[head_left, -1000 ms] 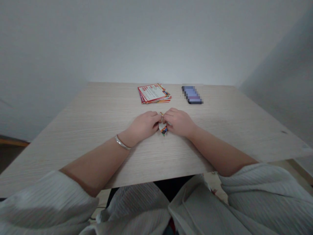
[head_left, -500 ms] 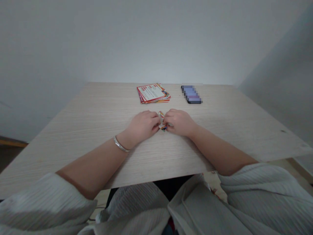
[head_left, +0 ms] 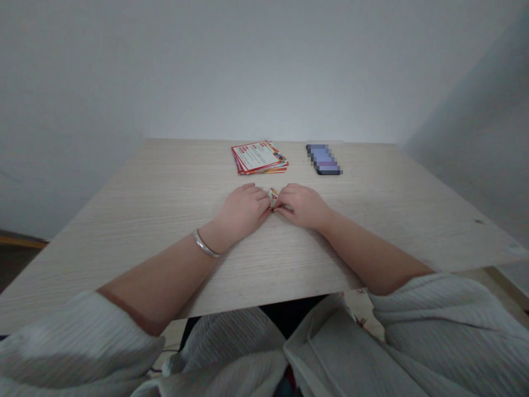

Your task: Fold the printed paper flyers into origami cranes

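Note:
My left hand (head_left: 243, 209) and my right hand (head_left: 301, 205) meet at the middle of the light wooden table (head_left: 165, 193). Both are closed, fingers curled inward, pinching a small folded piece of coloured paper (head_left: 273, 197) between them. Only a sliver of the paper shows between the fingertips; the rest is hidden under my hands. A silver bangle (head_left: 204, 246) sits on my left wrist. Both forearms rest on the table.
A stack of red-bordered printed paper squares (head_left: 258, 157) lies beyond my hands near the far edge. A dark phone (head_left: 323, 159) lies to its right. Grey walls close in behind and on the right. My grey sleeves fill the bottom.
The folded paper's lower coloured corner, showing below my fingers a second ago, has drawn up and is now hidden between my hands. My hands have pressed closer together.

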Demonstrator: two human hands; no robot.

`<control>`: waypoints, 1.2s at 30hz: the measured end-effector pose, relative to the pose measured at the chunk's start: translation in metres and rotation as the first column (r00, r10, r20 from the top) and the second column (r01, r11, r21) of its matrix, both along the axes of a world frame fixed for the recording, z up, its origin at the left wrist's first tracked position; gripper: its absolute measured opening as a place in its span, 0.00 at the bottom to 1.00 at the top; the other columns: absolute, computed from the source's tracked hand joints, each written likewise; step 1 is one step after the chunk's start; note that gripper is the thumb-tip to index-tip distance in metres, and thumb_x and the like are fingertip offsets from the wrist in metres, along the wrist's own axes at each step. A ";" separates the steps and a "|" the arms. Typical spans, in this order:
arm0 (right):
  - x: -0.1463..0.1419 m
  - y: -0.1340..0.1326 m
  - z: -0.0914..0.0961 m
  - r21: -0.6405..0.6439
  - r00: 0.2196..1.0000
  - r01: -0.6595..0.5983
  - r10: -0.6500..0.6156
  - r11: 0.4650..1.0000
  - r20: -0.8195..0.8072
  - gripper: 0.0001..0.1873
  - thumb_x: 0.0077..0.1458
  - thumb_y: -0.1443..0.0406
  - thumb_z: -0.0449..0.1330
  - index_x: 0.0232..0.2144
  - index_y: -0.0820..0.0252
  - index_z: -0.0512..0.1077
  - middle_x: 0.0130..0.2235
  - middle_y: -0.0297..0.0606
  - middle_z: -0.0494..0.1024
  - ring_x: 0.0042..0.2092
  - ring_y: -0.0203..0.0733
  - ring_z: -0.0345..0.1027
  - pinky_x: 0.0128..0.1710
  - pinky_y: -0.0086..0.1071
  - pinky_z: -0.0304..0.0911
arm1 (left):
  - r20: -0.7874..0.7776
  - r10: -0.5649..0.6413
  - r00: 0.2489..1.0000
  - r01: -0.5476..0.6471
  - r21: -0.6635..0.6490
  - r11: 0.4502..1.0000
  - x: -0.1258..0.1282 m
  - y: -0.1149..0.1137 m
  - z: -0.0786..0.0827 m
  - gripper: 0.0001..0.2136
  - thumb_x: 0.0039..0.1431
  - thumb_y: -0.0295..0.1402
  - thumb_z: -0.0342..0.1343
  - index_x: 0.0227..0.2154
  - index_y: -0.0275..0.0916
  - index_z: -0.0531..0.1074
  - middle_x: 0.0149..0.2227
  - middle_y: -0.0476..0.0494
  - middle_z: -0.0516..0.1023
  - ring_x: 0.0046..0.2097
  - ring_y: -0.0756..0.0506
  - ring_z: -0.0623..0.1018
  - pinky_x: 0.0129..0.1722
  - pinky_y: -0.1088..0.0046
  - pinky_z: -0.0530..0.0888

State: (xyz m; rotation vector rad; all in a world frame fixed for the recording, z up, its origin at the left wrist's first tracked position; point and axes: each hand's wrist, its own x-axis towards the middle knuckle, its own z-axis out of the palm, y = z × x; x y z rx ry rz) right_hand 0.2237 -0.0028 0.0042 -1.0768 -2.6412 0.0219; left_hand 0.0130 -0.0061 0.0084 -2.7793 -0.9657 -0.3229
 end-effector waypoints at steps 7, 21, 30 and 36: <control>0.000 0.009 -0.009 -0.013 0.997 -0.008 0.007 1.000 -0.075 0.12 0.67 0.63 0.59 0.39 0.66 0.81 0.42 0.50 0.84 0.46 0.50 0.73 0.51 0.41 0.66 | 0.120 0.030 0.992 -0.022 -0.066 0.998 -0.002 0.006 -0.011 0.12 0.70 0.29 0.52 0.46 0.30 0.80 0.53 0.29 0.82 0.65 0.33 0.75 0.65 0.51 0.74; -0.008 0.010 -0.011 -0.354 0.879 0.198 -0.325 0.914 -0.348 0.03 0.59 0.66 0.68 0.37 0.59 0.79 0.37 0.38 0.85 0.37 0.39 0.76 0.38 0.31 0.63 | 0.386 0.303 0.871 -0.126 -0.420 0.899 -0.002 0.012 -0.016 0.06 0.65 0.33 0.55 0.32 0.39 0.73 0.40 0.38 0.83 0.56 0.35 0.80 0.57 0.53 0.76; -0.013 0.011 -0.017 -0.410 0.830 0.267 -0.424 0.872 -0.362 0.06 0.58 0.65 0.69 0.38 0.58 0.76 0.36 0.37 0.85 0.35 0.38 0.77 0.36 0.31 0.65 | 0.511 0.409 0.756 -0.121 -0.505 0.855 0.000 0.016 -0.025 0.14 0.59 0.29 0.63 0.45 0.41 0.65 0.45 0.37 0.84 0.47 0.40 0.85 0.46 0.60 0.80; -0.014 0.008 -0.020 -0.370 0.826 0.243 -0.391 0.897 -0.406 0.13 0.58 0.68 0.67 0.44 0.57 0.70 0.37 0.37 0.84 0.36 0.40 0.77 0.37 0.32 0.65 | 0.450 0.357 0.819 -0.148 -0.436 0.888 -0.001 0.012 -0.019 0.11 0.61 0.29 0.61 0.45 0.40 0.68 0.46 0.37 0.85 0.48 0.39 0.84 0.50 0.57 0.79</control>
